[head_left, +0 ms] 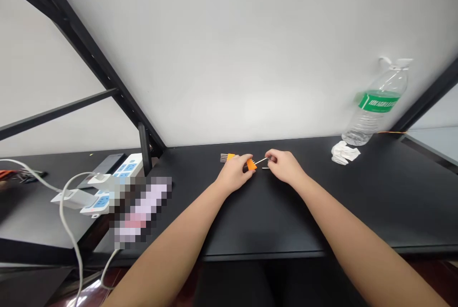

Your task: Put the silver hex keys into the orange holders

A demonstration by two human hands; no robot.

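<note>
My left hand is closed around an orange holder, its middle hidden by the fingers. Several slim metal rods stick out of the holder's left end, and short tips show along its right end. A thin metal rod is pinched between the thumb and fingers of my right hand, slanting down toward the holder's right end. Whether the rod touches the holder I cannot tell. Just below it, a short metal piece lies on the black table, partly beside my right fingers.
At the right stand a clear bottle with a green label and a crumpled white tissue. To the left are a white power strip with cables, a blurred-out item and a black frame post. A wall rises behind.
</note>
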